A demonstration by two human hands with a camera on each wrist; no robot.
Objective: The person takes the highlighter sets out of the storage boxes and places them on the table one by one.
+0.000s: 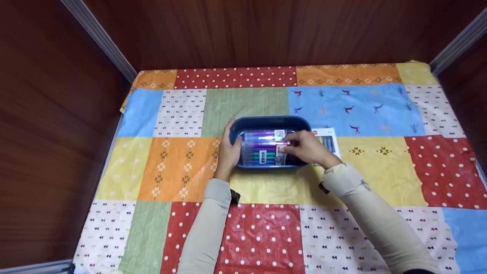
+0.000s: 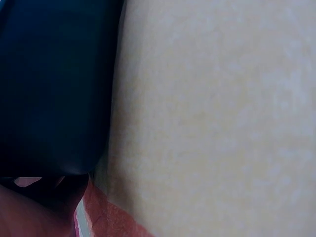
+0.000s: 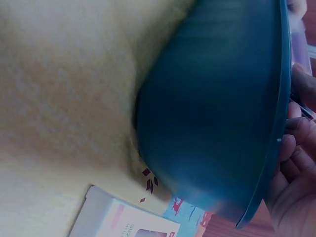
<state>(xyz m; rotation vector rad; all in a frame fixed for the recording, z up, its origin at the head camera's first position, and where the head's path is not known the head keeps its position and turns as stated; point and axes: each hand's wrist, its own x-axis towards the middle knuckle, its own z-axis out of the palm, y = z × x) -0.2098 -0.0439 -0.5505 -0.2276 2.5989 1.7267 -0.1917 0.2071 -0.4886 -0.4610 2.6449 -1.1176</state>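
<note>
Near the middle of the patchwork tablecloth (image 1: 262, 228) sits a dark-blue plastic basin (image 1: 270, 122), and within its rim, towards six o'clock, lies a clear pack of coloured pens (image 1: 255, 148). At nine o'clock the left hand (image 1: 230, 152) grips the basin's end, thumb over the rim. At three o'clock the right hand (image 1: 304, 147) pinches that end of the pack between thumb and fingers (whether it has the wrapping or just one purple pen (image 1: 266, 144), I cannot tell). Just outside the basin at three o'clock, partly hidden by that hand, lies a white windowed box (image 1: 330, 133).

The likeliest trouble is a slip: shiny plastic offers fingertips little purchase, and a hold at one end could let the nine o'clock end sag. If the wrapping is unsealed, such a tilt could spill pens. Pressing hard on the nine o'clock rim could tip the basin.
</note>
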